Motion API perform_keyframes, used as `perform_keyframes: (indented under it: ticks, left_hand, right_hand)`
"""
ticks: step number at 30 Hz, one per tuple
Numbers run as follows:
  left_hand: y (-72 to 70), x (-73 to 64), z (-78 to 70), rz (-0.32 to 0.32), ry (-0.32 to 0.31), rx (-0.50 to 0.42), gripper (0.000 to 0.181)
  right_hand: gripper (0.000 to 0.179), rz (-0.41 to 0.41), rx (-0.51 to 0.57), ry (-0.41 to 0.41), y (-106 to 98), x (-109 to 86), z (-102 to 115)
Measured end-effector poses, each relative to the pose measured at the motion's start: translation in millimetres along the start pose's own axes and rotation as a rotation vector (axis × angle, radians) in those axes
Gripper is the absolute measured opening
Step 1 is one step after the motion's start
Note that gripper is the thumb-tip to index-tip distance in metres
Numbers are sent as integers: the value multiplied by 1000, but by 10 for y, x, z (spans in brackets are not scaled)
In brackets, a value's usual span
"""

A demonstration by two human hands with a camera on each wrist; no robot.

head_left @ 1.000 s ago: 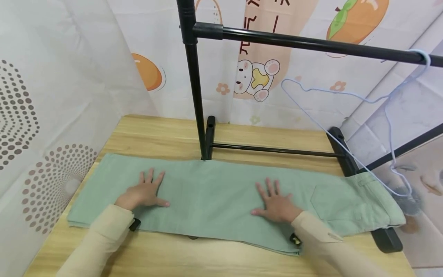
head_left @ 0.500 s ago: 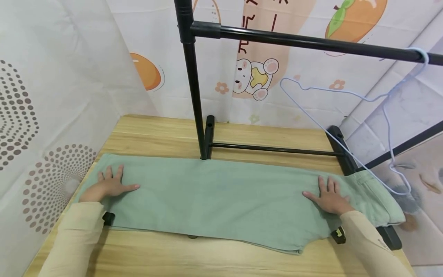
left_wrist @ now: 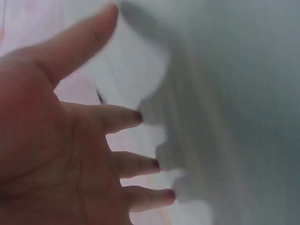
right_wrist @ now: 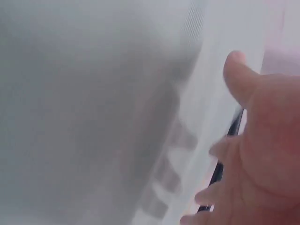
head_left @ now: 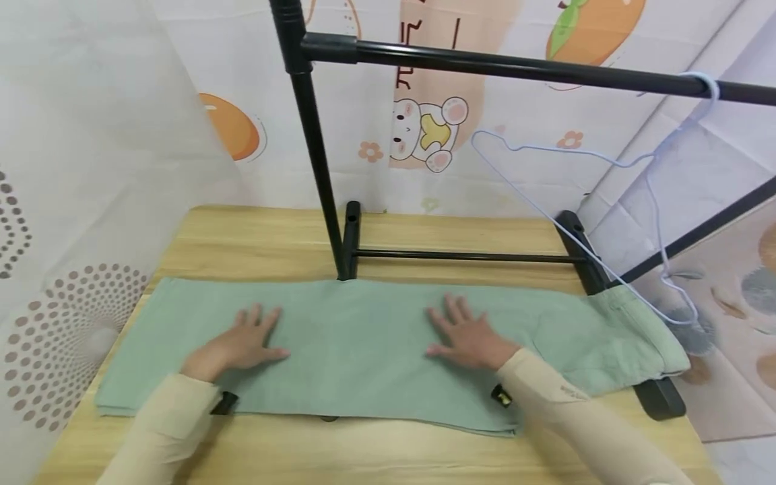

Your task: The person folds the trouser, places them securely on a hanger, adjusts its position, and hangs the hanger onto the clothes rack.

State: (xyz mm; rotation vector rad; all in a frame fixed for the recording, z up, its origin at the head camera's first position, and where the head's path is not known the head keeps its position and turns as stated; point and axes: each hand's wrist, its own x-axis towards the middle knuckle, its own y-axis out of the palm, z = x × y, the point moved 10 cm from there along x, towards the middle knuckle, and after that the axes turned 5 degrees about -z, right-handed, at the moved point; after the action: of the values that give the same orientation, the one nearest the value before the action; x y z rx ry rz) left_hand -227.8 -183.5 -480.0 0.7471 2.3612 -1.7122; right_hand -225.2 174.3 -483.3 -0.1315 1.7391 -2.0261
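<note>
A pair of pale green trousers [head_left: 358,350] lies flattened and folded lengthwise across the table, waistband at the right end. Over its left part, my left hand [head_left: 233,345] is spread with straight fingers; the left wrist view shows its fingertips [left_wrist: 151,164] at or just above the cloth, and I cannot tell if they touch. My right hand [head_left: 471,341] is spread over the middle-right part. In the right wrist view its fingers [right_wrist: 216,149] stand slightly apart from their shadows on the cloth. Neither hand grips anything.
A black garment rack [head_left: 515,67] stands behind the trousers, its right foot [head_left: 661,399] partly under the waistband end. A light blue hanger [head_left: 558,149] hangs from its bar, its lower corner by the waistband. The wooden table [head_left: 364,455] extends in front; printed curtains [head_left: 291,182] enclose the back and sides.
Both hands moved outward along the trousers towards the ends, then came back inward over the middle. The head view has shifted slightly. The trousers lie much as before.
</note>
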Motion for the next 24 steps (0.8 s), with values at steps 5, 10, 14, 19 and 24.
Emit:
perform_keyframes:
  ticks: [5, 10, 14, 19, 24]
  left_hand:
    - [202, 27, -219, 44, -11, 18, 108]
    - [201, -5, -64, 35, -96, 50, 121]
    - [159, -44, 161, 35, -138, 54, 127]
    - [35, -87, 500, 29, -200, 7, 134]
    - [-45, -187, 862, 22, -231, -39, 141]
  right_hand:
    - [83, 104, -73, -252, 239, -72, 798]
    - [80, 137, -55, -199, 350, -242, 618]
    - [100, 126, -18, -71, 358, -493, 121]
    - [122, 138, 32, 37, 318, -783, -511]
    - [142, 150, 63, 119, 194, -882, -1030]
